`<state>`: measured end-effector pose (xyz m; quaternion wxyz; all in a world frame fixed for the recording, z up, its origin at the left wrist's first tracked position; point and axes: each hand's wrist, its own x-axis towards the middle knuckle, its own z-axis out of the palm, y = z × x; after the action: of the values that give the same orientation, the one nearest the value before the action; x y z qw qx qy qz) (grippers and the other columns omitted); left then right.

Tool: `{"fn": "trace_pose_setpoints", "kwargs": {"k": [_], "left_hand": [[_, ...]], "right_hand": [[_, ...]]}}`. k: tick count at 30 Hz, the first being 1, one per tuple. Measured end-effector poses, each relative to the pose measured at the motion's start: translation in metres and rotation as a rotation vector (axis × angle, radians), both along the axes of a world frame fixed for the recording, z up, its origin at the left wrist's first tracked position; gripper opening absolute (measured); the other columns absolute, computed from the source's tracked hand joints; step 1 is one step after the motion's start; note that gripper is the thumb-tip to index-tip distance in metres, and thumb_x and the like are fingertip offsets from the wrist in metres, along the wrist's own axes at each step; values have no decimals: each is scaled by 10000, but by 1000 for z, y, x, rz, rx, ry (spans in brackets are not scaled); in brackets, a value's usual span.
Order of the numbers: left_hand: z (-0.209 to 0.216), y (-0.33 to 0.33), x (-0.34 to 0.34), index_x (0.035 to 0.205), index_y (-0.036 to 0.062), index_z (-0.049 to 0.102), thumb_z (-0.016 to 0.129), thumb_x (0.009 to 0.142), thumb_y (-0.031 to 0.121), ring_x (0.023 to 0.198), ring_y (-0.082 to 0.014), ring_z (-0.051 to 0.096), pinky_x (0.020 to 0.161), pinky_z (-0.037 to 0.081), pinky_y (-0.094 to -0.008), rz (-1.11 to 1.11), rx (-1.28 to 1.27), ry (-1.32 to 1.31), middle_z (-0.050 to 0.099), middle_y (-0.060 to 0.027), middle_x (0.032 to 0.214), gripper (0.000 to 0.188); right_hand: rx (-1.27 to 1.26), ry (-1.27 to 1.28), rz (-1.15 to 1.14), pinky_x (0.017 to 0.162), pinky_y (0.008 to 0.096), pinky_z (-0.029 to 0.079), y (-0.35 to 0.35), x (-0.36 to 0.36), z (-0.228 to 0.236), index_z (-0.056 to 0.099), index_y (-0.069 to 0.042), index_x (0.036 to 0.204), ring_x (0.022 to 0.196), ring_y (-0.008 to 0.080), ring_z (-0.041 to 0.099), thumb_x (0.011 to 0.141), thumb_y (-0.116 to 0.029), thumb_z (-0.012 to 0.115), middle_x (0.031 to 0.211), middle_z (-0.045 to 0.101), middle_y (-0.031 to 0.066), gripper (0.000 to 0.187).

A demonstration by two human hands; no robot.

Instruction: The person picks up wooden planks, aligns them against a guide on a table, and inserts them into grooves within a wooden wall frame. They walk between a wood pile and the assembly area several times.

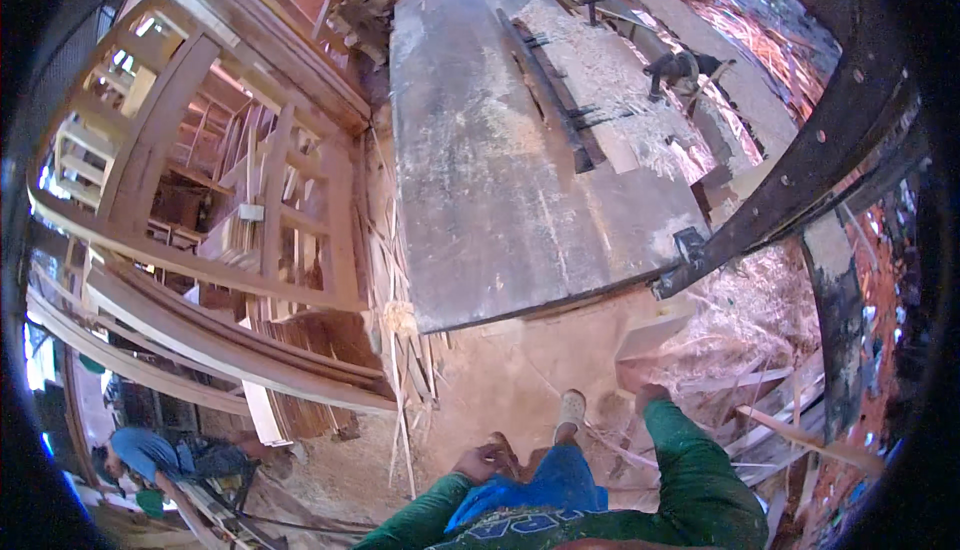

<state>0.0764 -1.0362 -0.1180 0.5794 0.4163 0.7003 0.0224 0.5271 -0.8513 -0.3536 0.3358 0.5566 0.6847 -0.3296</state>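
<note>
My right hand (651, 394), at the end of a green sleeve, is closed at the near end of a light brown wooden board (655, 338). The board points away from me beside the table's near right corner. My left hand (478, 462) hangs by my blue shorts (555, 485), its fingers loosely bent and apart, with nothing seen in it. Ahead stands a large, dark, worn worktable (480, 220) with sawdust on it. A long dark bar (548, 95) lies along its top.
Wooden lattice frames (150, 250) and stacked boards stand at the left. A dark curved beam (810, 185) reaches over the table's right corner. Wood shavings (750, 320) and offcuts heap at the right; thin strips (400, 420) lean by the table. Another person (170, 455) bends at the lower left.
</note>
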Motion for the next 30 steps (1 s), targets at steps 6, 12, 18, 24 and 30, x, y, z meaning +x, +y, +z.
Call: {"fn": "trace_pose_setpoints", "kwargs": {"k": [6,12,18,24,30], "left_hand": [[-85,-78,-94,1297,28,669,617,1007,317,1227,-244,649,1092,483,-401,-146,28,164,729,-123,1241,412],[-105,-125,-105,1156,-16,716,727,830,400,1038,-379,723,941,570,-429,2,-42,221,745,-215,1125,528],[-90,-94,-27,1038,81,774,623,836,412,927,-360,726,837,567,-499,-88,-156,146,753,-168,1037,416],[-97,-74,2,1101,84,723,509,881,620,802,-341,674,700,528,-497,387,-320,-308,727,-136,948,618],[-94,-53,-36,1163,87,671,396,925,828,677,-322,621,562,489,-495,938,-444,-558,702,-104,859,826]], "right_hand": [[-30,31,54,997,451,548,-31,-9,75,744,-15,1149,1160,374,678,806,-405,740,1255,690,251,519],[-123,0,98,947,468,544,-109,-12,226,706,25,1098,1119,357,680,860,-399,737,1207,692,255,488],[-20,-51,259,862,464,579,-139,-115,354,757,-6,999,966,418,720,840,-409,775,1008,747,242,434],[107,272,90,741,510,545,-127,-244,464,721,42,955,859,467,694,803,-250,802,897,724,268,339],[293,362,275,715,514,503,-128,-277,582,715,41,934,810,473,649,809,-264,801,836,680,279,341]]}}
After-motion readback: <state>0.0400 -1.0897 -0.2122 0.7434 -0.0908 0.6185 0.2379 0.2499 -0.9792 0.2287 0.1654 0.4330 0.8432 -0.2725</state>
